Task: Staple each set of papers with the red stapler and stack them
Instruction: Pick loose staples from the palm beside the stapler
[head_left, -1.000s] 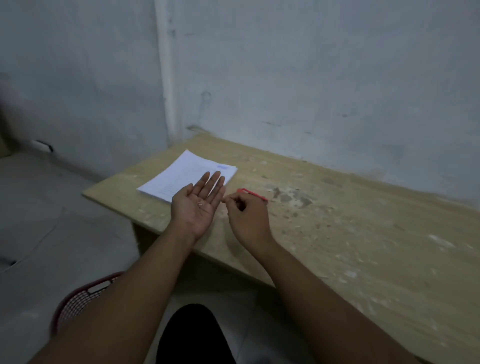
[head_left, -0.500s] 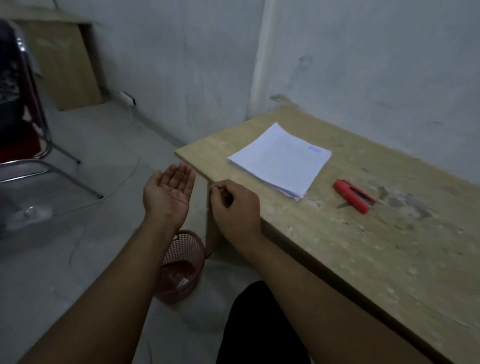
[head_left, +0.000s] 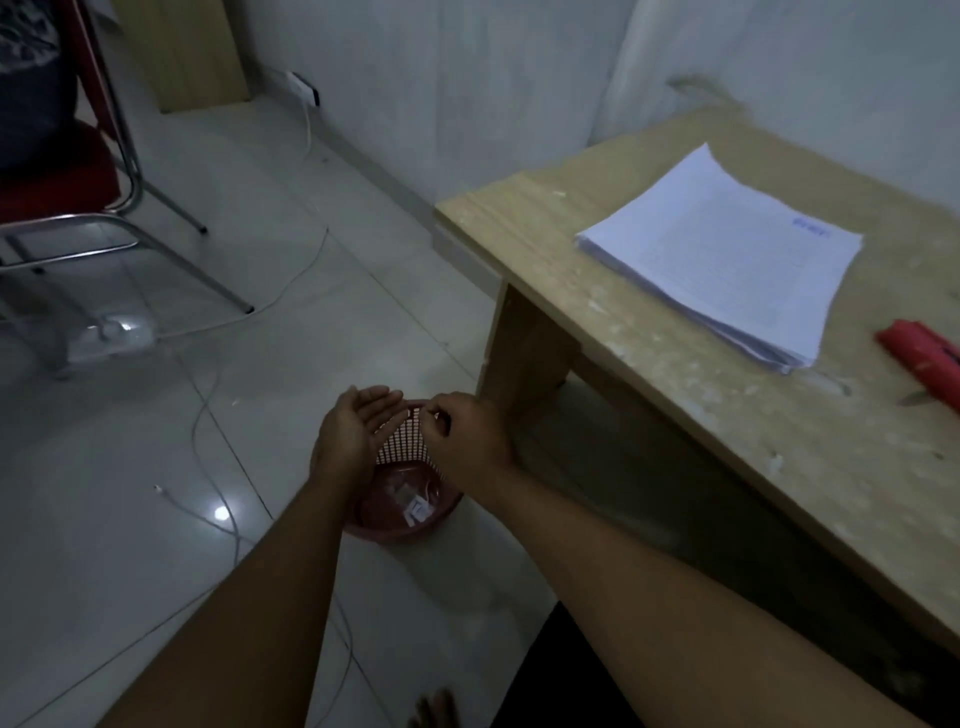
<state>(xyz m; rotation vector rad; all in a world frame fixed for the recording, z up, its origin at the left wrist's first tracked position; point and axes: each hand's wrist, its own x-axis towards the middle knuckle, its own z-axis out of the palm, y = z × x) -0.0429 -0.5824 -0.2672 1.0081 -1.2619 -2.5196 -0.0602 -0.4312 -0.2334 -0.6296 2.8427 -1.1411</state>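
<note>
A: Item 1, hands?
B: Left hand (head_left: 358, 431), palm up, fingers spread flat, nothing gripped; anything tiny lying in the palm is too small to make out. Right hand (head_left: 462, 441), thumb and forefinger pinched together; can't tell if they hold anything. Both hover over the red basket (head_left: 410, 499) on the floor, beside the table leg.
A: Item 2, task things?
B: Papers (head_left: 727, 254), one stack, on the table (head_left: 649, 364) near its left corner. Red stapler (head_left: 924, 358) just right of the stack, approx. at frame edge, lying on the tabletop, apart from both hands.
A: Item 3, basket contents?
B: Small white scraps at the bottom.
A: Risks?
B: Prob. small bits being tipped out: they could miss the rim and land on the tiles. Also the stack sits close to the table edge; an arm swinging back up could knock sheets off.
</note>
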